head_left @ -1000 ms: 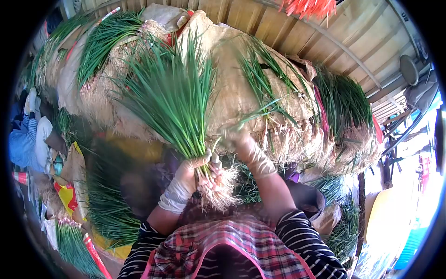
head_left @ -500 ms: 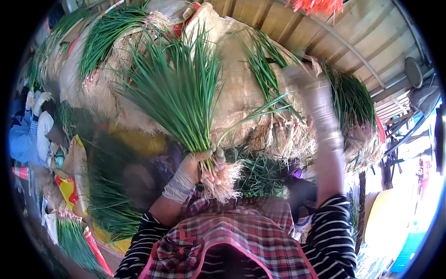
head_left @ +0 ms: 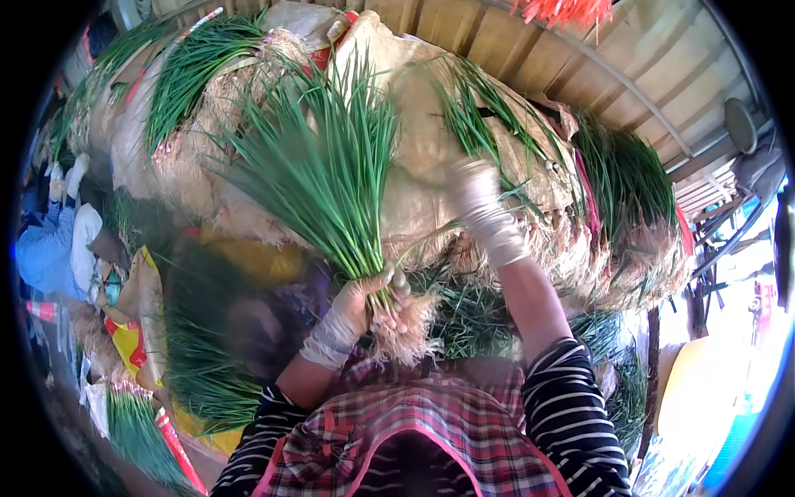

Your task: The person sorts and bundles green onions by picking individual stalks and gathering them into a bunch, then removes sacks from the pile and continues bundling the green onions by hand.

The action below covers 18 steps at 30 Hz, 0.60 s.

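Observation:
My gloved left hand (head_left: pixel 354 308) is wrapped round a thick bunch of green stalks (head_left: pixel 335 182), just above its pale bulbs and stringy roots. The leaves fan up and away from me. One loose stalk sticks out to the right from between the left fingers. My gloved right hand (head_left: pixel 478 195) is raised to the right of the bunch, over a beige sack (head_left: pixel 414 124). Motion smears its fingers, and whether they hold anything is unclear. A few stalks (head_left: pixel 472 120) lie on the sack beside and beyond it.
More stalks with hanging roots (head_left: pixel 625 174) are heaped at the right, others (head_left: pixel 195 70) at the upper left. Below the sack lie loose green leaves (head_left: pixel 472 319). A co-worker's blue sleeve (head_left: pixel 51 248) shows at the far left. A yellow container (head_left: pixel 691 385) stands at the right.
My right hand went from beside the bunch out to the upper right, then came back left and lower over the sack. My left hand keeps its hold on the bunch.

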Motion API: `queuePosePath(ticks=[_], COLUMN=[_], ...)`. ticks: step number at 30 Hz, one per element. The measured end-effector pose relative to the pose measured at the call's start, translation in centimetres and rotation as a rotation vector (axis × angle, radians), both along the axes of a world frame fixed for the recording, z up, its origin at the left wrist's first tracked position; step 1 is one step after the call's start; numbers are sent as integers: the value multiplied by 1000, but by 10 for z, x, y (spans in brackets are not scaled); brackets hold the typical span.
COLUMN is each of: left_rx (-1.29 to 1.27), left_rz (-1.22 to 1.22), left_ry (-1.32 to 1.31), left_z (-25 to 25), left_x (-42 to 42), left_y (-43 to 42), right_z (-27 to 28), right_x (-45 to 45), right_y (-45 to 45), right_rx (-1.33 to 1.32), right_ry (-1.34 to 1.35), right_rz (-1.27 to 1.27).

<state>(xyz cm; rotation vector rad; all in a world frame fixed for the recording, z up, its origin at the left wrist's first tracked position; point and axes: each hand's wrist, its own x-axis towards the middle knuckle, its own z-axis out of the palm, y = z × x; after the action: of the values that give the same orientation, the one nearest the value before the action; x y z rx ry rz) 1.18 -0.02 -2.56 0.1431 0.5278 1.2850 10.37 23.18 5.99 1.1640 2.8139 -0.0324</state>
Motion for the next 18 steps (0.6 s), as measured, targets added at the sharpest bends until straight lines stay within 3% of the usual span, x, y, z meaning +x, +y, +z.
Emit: queuePosePath(ticks=[3, 5, 7, 9, 10, 12, 13, 16, 17, 18], left_rx=[-29, -61, -66, -71, -66, -49, -42, 48, 70, 61], left_rz=[32, 22, 3, -15, -20, -54, -54, -31, -75, -40], left_ry=[90, 25, -3, -22, -26, -3, -23, -211, -400, -376], left_z=[-1, -2, 6, 1, -2, 3, -4, -16, -11, -16], left_x=[-2, -2, -1, 3, 6, 15, 21, 20, 18, 17], left_y=[1, 3, 8, 9, 9, 2, -3, -12, -14, -15], right_z=[9, 0, -14, -5, 15, -35, -35, -36, -37, -35], right_x=[85, 125, 146, 109, 79, 44, 30, -9, -4, 5], right_y=[22, -13, -55, -97, -111, -81, -82, -78, -73, -68], right_rx=[63, -70, 63, -341, -895, -949, -924, -918, -875, -827], right_ry=[1066, 980, 652, 289, 221, 640, 916, 760, 842, 917], right_rz=[-42, -48, 356, 224, -318, -490, -437, -172, -38, 100])
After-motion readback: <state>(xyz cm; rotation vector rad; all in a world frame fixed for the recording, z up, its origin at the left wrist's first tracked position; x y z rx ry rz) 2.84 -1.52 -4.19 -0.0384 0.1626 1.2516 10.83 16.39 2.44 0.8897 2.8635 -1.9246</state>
